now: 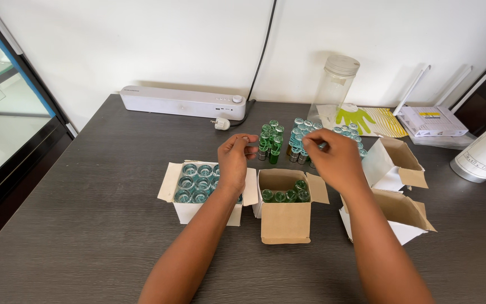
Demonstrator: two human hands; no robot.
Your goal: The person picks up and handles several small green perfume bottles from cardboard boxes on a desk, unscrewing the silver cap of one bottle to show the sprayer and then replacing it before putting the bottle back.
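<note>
Left hand (235, 157) fingertips pinched together, contents indiscernible; right hand (333, 155) fingers closed beside loose vials (302, 135); open box (284, 205) below.

Single head-worn view, steeply down and forward, close over dark table (85, 236).

I see my left hand (234, 157) and right hand (333, 157) raised above the middle box (284, 217) on the bench (85, 242), right fingers (317, 144) pinching a vial (323, 146) beside the loose vials (288, 141).
</note>
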